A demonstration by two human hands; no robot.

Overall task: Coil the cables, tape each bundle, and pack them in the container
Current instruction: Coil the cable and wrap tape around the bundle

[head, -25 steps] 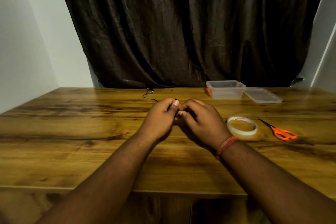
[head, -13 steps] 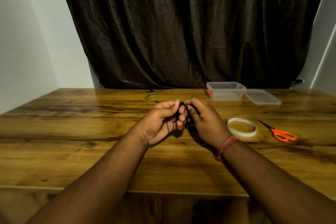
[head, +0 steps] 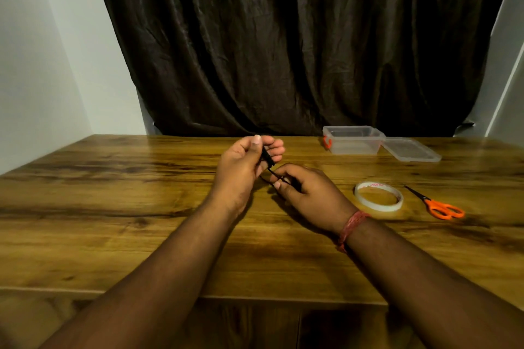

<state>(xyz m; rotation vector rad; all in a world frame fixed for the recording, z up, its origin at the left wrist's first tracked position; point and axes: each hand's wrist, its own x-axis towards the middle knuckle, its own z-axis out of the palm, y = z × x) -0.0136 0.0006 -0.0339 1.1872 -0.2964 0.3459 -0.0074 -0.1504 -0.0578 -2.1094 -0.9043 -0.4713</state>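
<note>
Cable [head: 268,160] is stretching between my hands above the table [head: 113,207] — left hand [head: 243,167] gripping its coiled end, right hand [head: 303,190] pinching the strand, with the box [head: 353,140] sitting far right.

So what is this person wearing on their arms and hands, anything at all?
Very little. Both forearms are bare, with no sleeves, gloves or rings showing. The left hand wears nothing; the right hand has a red braided thread band wound round its wrist.
</note>
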